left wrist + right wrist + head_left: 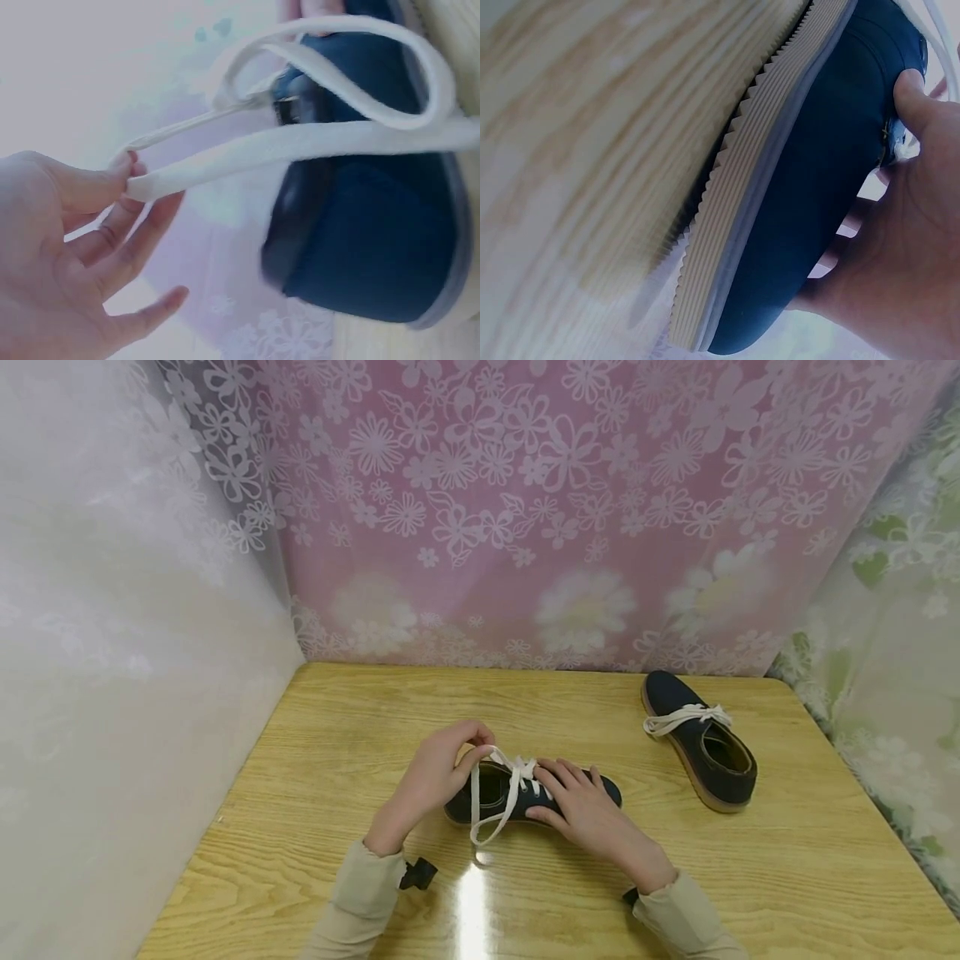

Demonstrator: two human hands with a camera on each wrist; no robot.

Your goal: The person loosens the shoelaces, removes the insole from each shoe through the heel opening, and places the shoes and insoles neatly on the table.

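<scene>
A dark navy shoe (459, 806) lies on the table with its toe to the right, a white lace tied at its throat. My left hand (435, 770) pinches the white shoelace (247, 150) between thumb and forefinger, above the heel end; the lace hangs in a loop over the shoe's side. Across the front of the shoe rests my right hand (588, 806), its fingers spread over the far side and its thumb on the near side. In the right wrist view the shoe's ridged pale sole (739, 202) shows beside that hand (885, 240).
A second navy shoe (731, 785) with white laces (686, 718) stands at the back right of the wooden table (337, 718). A pink floral curtain (480, 568) hangs behind the table, with pale cloths on both sides.
</scene>
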